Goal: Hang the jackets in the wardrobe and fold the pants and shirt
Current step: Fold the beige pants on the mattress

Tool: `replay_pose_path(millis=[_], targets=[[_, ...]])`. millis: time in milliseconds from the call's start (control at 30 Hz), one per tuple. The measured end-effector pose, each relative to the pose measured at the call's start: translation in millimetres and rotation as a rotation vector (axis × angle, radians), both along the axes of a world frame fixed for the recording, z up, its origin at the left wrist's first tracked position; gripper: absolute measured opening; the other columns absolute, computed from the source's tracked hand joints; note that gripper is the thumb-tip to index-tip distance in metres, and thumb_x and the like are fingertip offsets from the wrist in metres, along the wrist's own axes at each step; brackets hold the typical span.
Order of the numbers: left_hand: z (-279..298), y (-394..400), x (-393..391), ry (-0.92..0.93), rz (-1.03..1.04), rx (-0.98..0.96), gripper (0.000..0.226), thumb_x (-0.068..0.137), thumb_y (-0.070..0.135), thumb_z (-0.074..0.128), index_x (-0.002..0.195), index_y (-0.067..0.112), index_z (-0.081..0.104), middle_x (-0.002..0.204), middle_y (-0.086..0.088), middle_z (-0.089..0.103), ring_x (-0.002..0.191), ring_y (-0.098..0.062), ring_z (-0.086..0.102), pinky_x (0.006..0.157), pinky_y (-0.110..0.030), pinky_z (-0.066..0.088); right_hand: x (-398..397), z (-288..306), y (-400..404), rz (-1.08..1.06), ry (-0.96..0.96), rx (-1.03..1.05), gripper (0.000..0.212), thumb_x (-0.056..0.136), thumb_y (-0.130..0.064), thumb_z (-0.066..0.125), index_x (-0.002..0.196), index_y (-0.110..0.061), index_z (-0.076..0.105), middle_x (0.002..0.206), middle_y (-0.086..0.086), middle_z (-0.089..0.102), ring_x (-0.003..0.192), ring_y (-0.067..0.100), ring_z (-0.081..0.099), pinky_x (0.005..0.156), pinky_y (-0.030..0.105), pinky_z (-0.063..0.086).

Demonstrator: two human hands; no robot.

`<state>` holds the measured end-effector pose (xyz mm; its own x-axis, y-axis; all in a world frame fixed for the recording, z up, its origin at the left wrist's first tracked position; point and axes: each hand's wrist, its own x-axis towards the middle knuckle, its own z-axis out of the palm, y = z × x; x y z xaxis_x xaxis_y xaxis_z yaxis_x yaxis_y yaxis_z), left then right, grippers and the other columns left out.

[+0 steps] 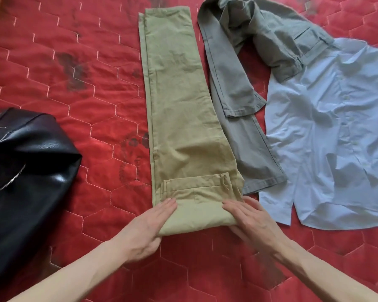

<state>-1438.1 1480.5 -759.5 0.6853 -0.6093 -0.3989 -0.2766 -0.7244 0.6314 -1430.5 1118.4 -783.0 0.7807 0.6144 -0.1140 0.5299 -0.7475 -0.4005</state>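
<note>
Pressure belongs on the fold: the khaki pants (pixel 179 101) have their waistband end turned over, and both palms should flatten that doubled edge evenly before the next fold or roll, keeping the side seams aligned so the bundle stays square. The left hand (pixel 150 223) lies flat with straight fingers on the fold's left corner, thumb tucked under the edge; the right hand (pixel 247 219) presses its right corner, fingers extended. The pants are lightly creased cotton, legs stacked and running straight away. Just right of them lie grey pants (pixel 244 88) and a blue shirt (pixel 327 131); left, well apart, a black jacket (pixel 24 177).
</note>
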Motion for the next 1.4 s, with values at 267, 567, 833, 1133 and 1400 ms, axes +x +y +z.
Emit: replay_pose_path(millis=[267,567,833,1133,1400], targets=[[44.3,20.1,-35.1,0.22,0.065,-0.078,0.075,0.08,0.022,0.043,0.155,0.03,0.048,0.155,0.018,0.05,0.141,0.003,0.047,0.117,-0.011,0.03,-49.2,36.1,-0.7,0.013,0.067,0.2,0.044,0.099,-0.052,0.066,0.128,-0.019,0.068,0.115,-0.016,0.07,0.107,0.002,0.066,0.104,0.031,0.043],[23.3,29.6,-59.7,0.052,0.176,-0.28,0.049,0.092,0.012,0.06,0.141,0.014,0.063,0.137,0.01,0.068,0.125,-0.002,0.065,0.103,-0.025,0.053,-32.2,-5.0,-24.8,0.259,0.361,0.028,0.09,0.097,-0.063,0.059,0.167,-0.026,0.016,0.175,-0.007,0.012,0.161,0.017,0.012,0.126,0.04,0.017],[-18.5,29.4,-46.8,-0.016,0.343,-0.189,0.071,0.094,0.056,0.069,0.152,0.03,0.039,0.155,0.016,0.047,0.14,-0.002,0.051,0.114,-0.027,0.045,-4.4,-28.5,-2.1,0.171,0.374,0.059,0.055,0.102,-0.06,0.045,0.154,-0.041,0.042,0.165,-0.023,0.032,0.156,0.0,0.021,0.128,0.036,0.013],[-37.2,10.9,-22.5,0.298,0.815,-0.124,0.025,0.086,0.04,0.084,0.107,0.033,0.07,0.1,0.019,0.077,0.099,0.001,0.071,0.089,-0.029,0.056,-0.9,-2.0,29.6,-0.594,0.559,0.474,0.036,0.082,-0.058,0.082,0.113,-0.061,0.065,0.109,-0.037,0.07,0.104,-0.012,0.067,0.08,0.007,0.05],[-39.0,-3.7,-19.0,0.344,0.979,-0.106,0.033,0.098,0.045,0.068,0.125,0.027,0.07,0.118,0.014,0.074,0.116,-0.008,0.068,0.102,-0.036,0.053,47.2,-18.1,63.2,-0.756,0.525,0.501,0.032,0.101,-0.045,0.064,0.129,-0.031,0.054,0.104,-0.006,0.074,0.102,0.016,0.07,0.086,0.037,0.051]])
